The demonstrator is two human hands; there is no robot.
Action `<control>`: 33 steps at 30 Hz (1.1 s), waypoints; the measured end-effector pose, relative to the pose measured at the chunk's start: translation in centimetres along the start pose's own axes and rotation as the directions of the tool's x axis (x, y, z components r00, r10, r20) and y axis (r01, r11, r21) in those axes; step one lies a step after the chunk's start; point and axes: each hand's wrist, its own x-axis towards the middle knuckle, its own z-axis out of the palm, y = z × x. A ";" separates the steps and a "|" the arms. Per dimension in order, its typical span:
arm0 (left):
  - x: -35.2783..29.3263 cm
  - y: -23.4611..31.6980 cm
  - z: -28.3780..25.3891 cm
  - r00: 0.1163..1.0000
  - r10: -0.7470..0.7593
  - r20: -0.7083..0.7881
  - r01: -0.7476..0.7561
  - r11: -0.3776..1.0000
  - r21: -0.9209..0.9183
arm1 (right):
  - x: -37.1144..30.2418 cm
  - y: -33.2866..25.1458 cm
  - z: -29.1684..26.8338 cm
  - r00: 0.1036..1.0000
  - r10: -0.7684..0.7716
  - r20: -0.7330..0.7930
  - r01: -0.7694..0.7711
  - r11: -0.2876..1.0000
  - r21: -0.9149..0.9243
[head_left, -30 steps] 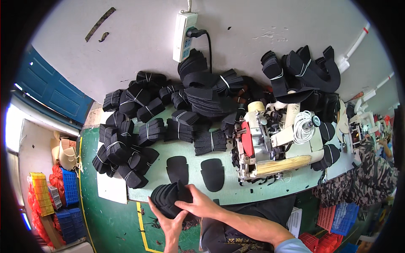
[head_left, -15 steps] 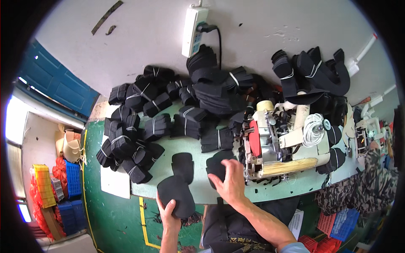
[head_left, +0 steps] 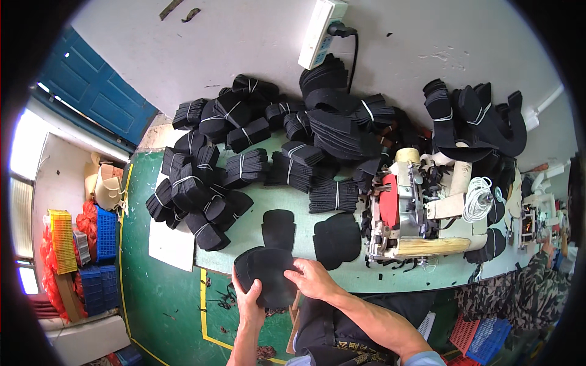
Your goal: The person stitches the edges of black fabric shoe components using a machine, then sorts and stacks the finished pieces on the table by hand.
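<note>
My left hand (head_left: 249, 300) grips a rounded black fabric piece (head_left: 242, 268) over the table's front edge, thumb on top. A second black piece (head_left: 273, 277) lies over it, offset to the right. My right hand (head_left: 313, 280) pinches that upper piece at its right edge between thumb and fingers. On the pale table (head_left: 213, 261) just beyond my hands lie a small notched black piece (head_left: 278, 228) and a larger black piece (head_left: 337, 240), the latter beside the sewing machine (head_left: 421, 207).
Several tied bundles of black pieces (head_left: 190, 189) are heaped at the table's left and back. Curved black stacks (head_left: 473, 116) stand behind the machine. A power strip (head_left: 320, 33) hangs on the wall. Plastic crates (head_left: 107, 235) stand at the left.
My right hand has moved from the piece beside the machine to the left hand, bringing a black piece onto the one held there. The view has shifted slightly.
</note>
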 end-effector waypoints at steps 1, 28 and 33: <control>0.2 0.0 -0.3 1.000 -0.008 -0.007 0.008 1.000 -0.029 | 0.1 -0.1 0.2 0.999 0.026 0.023 -0.026 1.000 0.002; -0.2 0.9 3.0 0.874 0.398 0.278 -0.450 0.450 0.771 | -1.7 0.1 -0.1 0.968 -0.005 -0.252 0.011 1.000 0.022; 1.1 0.5 2.9 0.972 0.233 0.030 -0.222 0.873 0.434 | -1.3 2.1 -2.9 0.942 0.159 -0.296 -0.030 0.918 0.396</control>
